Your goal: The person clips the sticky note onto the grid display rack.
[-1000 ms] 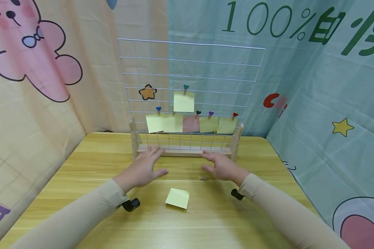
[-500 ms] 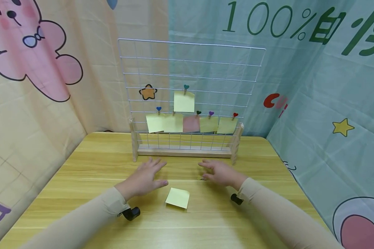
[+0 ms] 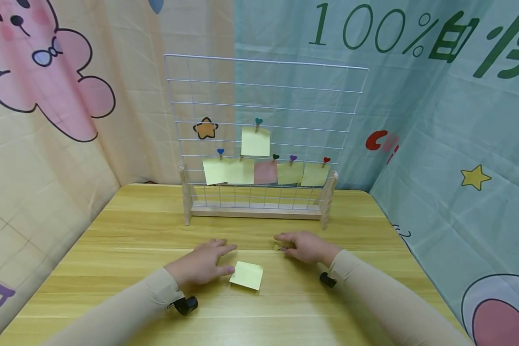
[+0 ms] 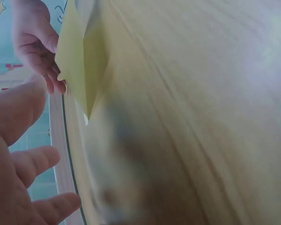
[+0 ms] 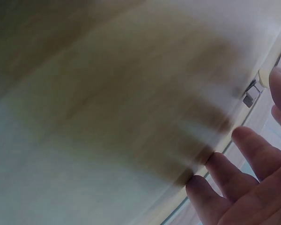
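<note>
A pale yellow sticky note (image 3: 247,276) lies on the table, one edge lifted a little. Beside its left edge is my left hand (image 3: 203,263), fingers spread, the thumb tip at or just over the paper; contact cannot be made out. My right hand (image 3: 310,247) hovers low over the table with fingers loosely bent, holding nothing visible. By its thumb and index finger lies a small clip (image 3: 278,247) with a yellowish part. The right wrist view shows that clip (image 5: 254,93) near the thumb. In the left wrist view the note (image 4: 79,63) stands between the two hands.
A white wire grid (image 3: 268,87) on a wooden stand (image 3: 255,212) stands at the back. Heart-topped clips hold several yellow notes and a pink note (image 3: 265,172) on it. Printed curtains surround the wooden table (image 3: 251,322).
Both hands have come back from the stand and lowered toward the table. My left thumb has reached the sticky note's edge; my right hand has come to the small clip.
</note>
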Tool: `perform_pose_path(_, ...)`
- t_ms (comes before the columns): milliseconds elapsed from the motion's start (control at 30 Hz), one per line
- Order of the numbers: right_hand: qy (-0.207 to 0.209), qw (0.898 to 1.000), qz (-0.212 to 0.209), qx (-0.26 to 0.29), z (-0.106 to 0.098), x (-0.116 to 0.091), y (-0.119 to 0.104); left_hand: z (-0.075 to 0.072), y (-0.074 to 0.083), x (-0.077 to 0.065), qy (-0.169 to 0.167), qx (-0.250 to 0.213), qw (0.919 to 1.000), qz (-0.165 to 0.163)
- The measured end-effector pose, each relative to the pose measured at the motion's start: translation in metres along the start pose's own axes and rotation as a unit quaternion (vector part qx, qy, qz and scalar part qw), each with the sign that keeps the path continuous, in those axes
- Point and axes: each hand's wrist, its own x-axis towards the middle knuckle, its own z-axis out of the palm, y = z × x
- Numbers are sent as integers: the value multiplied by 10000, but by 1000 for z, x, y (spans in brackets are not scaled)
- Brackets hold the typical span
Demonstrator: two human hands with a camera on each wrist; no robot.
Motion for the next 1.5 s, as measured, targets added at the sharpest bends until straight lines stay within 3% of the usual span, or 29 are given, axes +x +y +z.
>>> perform_pose_path(200,-86,9996,-136,-224,0,1,-2,5,0,0,-251,5,9997,-22)
perform_pose_path(533,-142,9993,-25,-334,3,3,0,9,2,1,-324,410,9986,-94)
perform_pose_path(1500,-177,9969,178,-749,3,4,-6,9,9,-1,-234,675,9974,10)
